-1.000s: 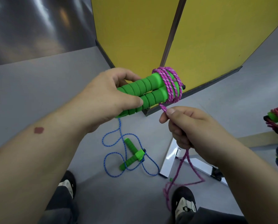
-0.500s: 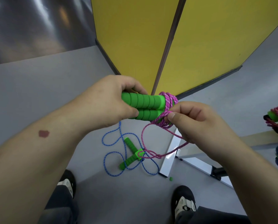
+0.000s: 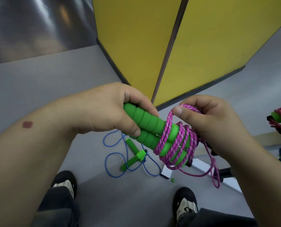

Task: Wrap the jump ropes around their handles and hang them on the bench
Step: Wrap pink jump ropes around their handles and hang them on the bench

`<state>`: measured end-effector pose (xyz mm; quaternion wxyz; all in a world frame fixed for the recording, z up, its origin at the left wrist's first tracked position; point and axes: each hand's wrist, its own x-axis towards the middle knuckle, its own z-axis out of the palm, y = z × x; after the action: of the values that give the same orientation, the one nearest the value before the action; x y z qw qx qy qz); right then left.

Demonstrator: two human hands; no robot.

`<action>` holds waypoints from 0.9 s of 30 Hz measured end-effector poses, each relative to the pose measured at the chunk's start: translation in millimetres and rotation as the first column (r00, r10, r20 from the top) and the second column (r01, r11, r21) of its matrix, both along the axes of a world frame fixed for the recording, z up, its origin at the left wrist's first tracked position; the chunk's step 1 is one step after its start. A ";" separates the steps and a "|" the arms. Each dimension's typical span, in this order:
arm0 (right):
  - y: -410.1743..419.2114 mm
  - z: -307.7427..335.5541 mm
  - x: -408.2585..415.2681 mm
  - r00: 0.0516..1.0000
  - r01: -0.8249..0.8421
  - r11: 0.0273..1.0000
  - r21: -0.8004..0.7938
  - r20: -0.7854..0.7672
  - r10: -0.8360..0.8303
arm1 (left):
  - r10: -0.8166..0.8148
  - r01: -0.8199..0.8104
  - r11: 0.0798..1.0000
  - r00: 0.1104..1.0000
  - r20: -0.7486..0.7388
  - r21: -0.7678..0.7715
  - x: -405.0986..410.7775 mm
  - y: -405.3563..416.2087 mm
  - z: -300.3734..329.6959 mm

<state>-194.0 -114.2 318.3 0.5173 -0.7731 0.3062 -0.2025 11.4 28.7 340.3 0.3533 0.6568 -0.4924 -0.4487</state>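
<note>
Grey floor [image 3: 38, 82] and yellow panels [image 3: 136, 38] lie behind the left hand [image 3: 107, 110], whose fingers curl round the paired green handles [image 3: 146, 125], while just right of that grip the right hand [image 3: 206, 120] pinches a loop of pink rope [image 3: 172, 140] coiled round the handles' far end, a blue rope [image 3: 120, 154] lying loose on the floor below.

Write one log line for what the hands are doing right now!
left hand: grips green handles | right hand: pinches pink rope loop, part wound | blue rope: loose on floor
</note>
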 end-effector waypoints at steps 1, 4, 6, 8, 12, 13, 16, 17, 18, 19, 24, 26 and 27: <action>-0.7 0.7 -0.5 1.000 -0.003 0.997 0.076 0.023 0.001 | -0.016 0.014 1.000 0.997 -0.071 -0.026 1.1 1.3 0.1; -5.7 -0.7 0.3 0.999 -0.051 0.959 0.278 0.018 0.048 | -0.023 -0.001 0.996 0.966 -0.259 -0.091 5.3 3.0 -2.8; -6.3 -4.7 -2.3 0.995 -0.098 0.928 0.358 0.023 0.096 | -0.037 -0.007 0.993 0.928 -0.371 -0.115 6.8 2.9 -3.6; -9.3 -18.2 -9.8 0.992 -0.049 0.981 0.187 -0.108 0.070 | -0.025 -0.041 0.990 0.895 -0.445 -0.138 7.4 2.3 -4.1; -5.0 -22.1 -5.6 0.987 0.049 0.983 0.174 -0.158 -0.022 | 0.137 -0.239 0.961 0.850 -0.509 -0.139 6.4 -1.3 -6.7; -2.5 -17.7 -0.4 0.992 0.048 0.951 0.304 -0.129 -0.008 | 0.171 -0.278 0.951 0.834 -0.524 -0.133 5.5 -2.0 -6.5; 1.0 -12.2 8.0 0.995 0.003 0.917 0.399 -0.095 0.039 | 0.273 -0.388 0.915 0.801 -0.533 -0.114 3.2 -5.1 -6.4; 3.4 -10.7 8.7 0.993 -0.014 0.915 0.403 -0.100 0.060 | 0.324 -0.436 0.894 0.788 -0.523 -0.103 1.6 -6.5 -6.3; 5.8 -10.5 7.6 0.991 -0.027 0.915 0.403 -0.112 0.078 | 0.369 -0.483 0.870 0.772 -0.518 -0.100 -0.4 -8.4 -7.1; 7.8 -10.4 7.0 0.987 -0.045 0.912 0.408 -0.123 0.104 | 0.413 -0.530 0.842 0.753 -0.513 -0.099 -2.7 -10.6 -8.1; 11.7 -9.8 9.1 0.978 -0.103 0.941 0.323 -0.138 0.154 | 0.574 -0.600 0.771 0.800 -0.173 -0.215 -3.9 -14.8 -20.7; 12.0 -8.8 8.6 0.982 -0.113 0.959 0.261 -0.119 0.148 | 0.571 -0.549 0.797 0.821 0.016 -0.253 -2.7 -14.5 -23.0; 12.2 -8.0 8.4 0.984 -0.113 0.965 0.238 -0.107 0.142 | 0.555 -0.521 0.814 0.828 0.079 -0.257 -3.3 -14.5 -22.9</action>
<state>-185.6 -102.0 310.3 0.5958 -0.7368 0.3085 -0.0837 8.1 14.3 317.5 0.4995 0.7570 -0.3589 -0.2207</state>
